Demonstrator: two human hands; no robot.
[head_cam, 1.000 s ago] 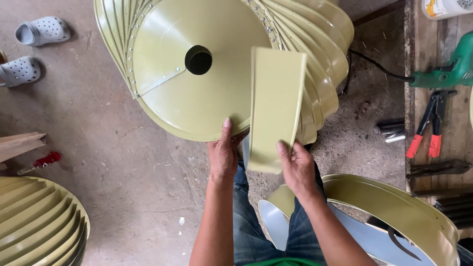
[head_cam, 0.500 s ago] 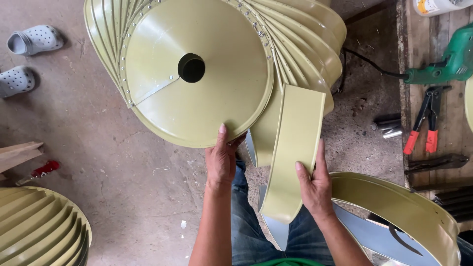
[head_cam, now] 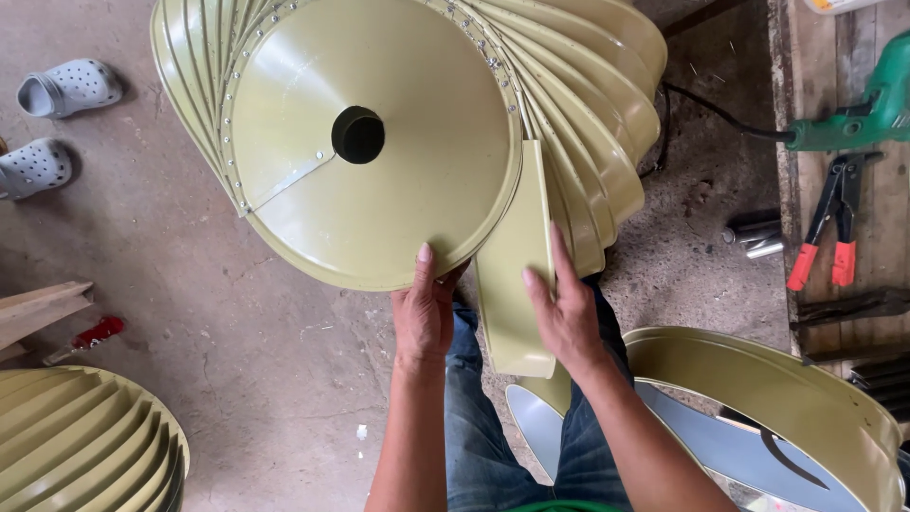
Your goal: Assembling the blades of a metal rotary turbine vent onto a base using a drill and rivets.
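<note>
A large olive-green metal disc [head_cam: 379,142] with a round centre hole fronts a ring of curved olive blades [head_cam: 597,114]. My left hand [head_cam: 424,313] grips the disc's lower rim, thumb on its face. My right hand [head_cam: 561,308] presses on a loose olive blade strip [head_cam: 517,275], which stands nearly upright with its top end tucked behind the disc's right rim among the other blades. Both hands are above my knees in blue jeans [head_cam: 474,436].
An olive metal ring [head_cam: 787,389] with a shiny sheet lies at lower right. Another finished blade assembly [head_cam: 76,446] sits lower left. On the wooden bench at right lie red-handled snips [head_cam: 825,228] and a green power tool [head_cam: 863,114]. Grey clogs [head_cam: 57,95] and wood scraps [head_cam: 38,308] at left.
The loose blade went from held out in front of the disc to slid up behind its right rim. My right hand shifted onto the blade's face; the assembly dropped lower in view.
</note>
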